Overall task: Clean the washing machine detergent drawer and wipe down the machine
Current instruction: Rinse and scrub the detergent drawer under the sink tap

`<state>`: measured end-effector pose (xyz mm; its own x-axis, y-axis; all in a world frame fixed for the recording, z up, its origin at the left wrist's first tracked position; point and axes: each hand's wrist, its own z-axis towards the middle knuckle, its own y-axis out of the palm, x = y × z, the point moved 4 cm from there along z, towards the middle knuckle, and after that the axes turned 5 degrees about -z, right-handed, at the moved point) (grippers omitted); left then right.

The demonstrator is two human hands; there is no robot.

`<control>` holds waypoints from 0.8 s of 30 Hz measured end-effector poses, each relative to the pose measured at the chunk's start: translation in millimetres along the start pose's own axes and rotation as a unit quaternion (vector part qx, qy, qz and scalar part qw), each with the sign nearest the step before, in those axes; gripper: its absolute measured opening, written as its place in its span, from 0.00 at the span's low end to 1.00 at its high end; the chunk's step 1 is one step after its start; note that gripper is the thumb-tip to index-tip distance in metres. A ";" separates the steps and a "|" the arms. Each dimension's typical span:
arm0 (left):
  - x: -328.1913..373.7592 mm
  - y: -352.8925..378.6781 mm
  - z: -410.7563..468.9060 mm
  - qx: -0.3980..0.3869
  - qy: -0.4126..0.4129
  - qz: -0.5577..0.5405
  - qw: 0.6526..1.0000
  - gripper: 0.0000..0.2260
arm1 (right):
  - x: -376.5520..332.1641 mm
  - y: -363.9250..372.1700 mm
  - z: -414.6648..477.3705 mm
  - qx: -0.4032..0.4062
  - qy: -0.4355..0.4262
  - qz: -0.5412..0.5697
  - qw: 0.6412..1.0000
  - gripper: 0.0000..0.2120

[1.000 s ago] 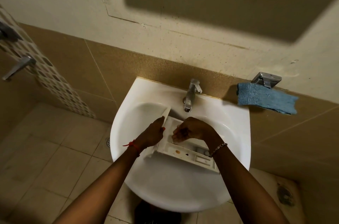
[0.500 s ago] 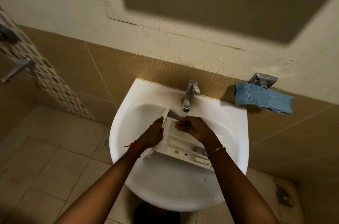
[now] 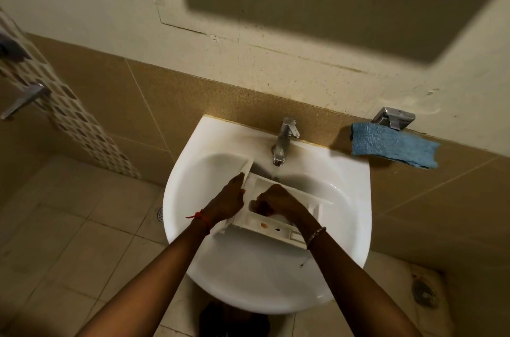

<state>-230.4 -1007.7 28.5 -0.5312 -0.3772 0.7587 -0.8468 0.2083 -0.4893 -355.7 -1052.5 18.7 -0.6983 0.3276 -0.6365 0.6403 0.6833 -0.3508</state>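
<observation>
One sink (image 3: 262, 281), one tap (image 3: 284, 140) on it, one drawer (image 3: 300, 231). Two spots on the drawer: one brown spot (image 3: 263, 224), one dark spot (image 3: 276, 229). Two hands — a left hand (image 3: 226, 201) and a right hand (image 3: 276, 202). Two wrist bands: one red thread (image 3: 200, 218), one bead bracelet (image 3: 316, 234). One blue cloth (image 3: 392, 144), one metal bracket (image 3: 393, 117), one wall lever (image 3: 24, 100). Two floor drains — one left drain (image 3: 160, 213), one right drain (image 3: 423, 294).

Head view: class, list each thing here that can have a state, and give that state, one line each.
detergent drawer: out of the machine, held tilted over the sink, brown spots on its near wall.
left hand: grips the drawer's left end.
right hand: fingers curled inside a compartment.
tap: a thin stream seems to run.
blue cloth: lying on the ledge, untouched.
</observation>
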 end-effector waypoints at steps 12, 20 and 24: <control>-0.3 -0.5 -2.2 0.003 -0.001 -0.016 1.000 0.24 | 50.8 -23.5 -10.2 -0.016 0.024 -0.365 0.931 0.20; -0.2 0.6 -1.0 0.010 -0.003 -0.016 1.000 0.23 | -1.6 21.7 1.6 -0.001 -0.072 -0.301 0.951 0.14; 0.7 -0.6 -0.9 0.006 -0.001 -0.013 1.000 0.23 | 16.2 4.0 -6.2 -0.041 -0.037 -0.298 0.953 0.15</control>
<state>-230.3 -1007.3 29.7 -0.5094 -0.3842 0.7700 -0.8597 0.1869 -0.4754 -366.5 -1040.3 11.3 -0.9038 -0.1802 -0.3882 0.1067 0.7836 -0.6120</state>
